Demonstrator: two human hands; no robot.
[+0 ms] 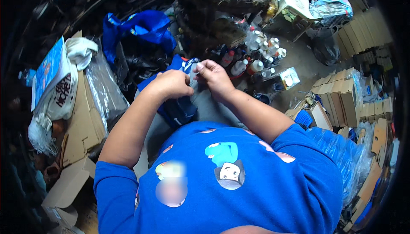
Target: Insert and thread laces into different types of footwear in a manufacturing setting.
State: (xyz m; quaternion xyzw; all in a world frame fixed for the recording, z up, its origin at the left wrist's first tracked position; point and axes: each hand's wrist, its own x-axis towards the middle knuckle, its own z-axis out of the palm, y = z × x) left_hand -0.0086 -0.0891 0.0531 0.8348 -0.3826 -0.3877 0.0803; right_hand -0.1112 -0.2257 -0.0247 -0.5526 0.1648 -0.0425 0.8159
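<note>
Cluttered workspace: bottles (pixel 256 66) between 1 and 2 o'clock, flattened cardboard (pixel 81 125) at 9. Thin pale strip (pixel 193 80) just off centre at 11. Right hand (pixel 216 79) seems to pinch its upper end, thumb to fingertips; left hand (pixel 173 84) has fingers curled at its lower edge, can't tell if gripping. Navy shoe-like piece (pixel 181 111) at the strip's 7 o'clock. Handling, my call: light even tension, fingertips near the edges, navy piece kept from slipping.
</note>
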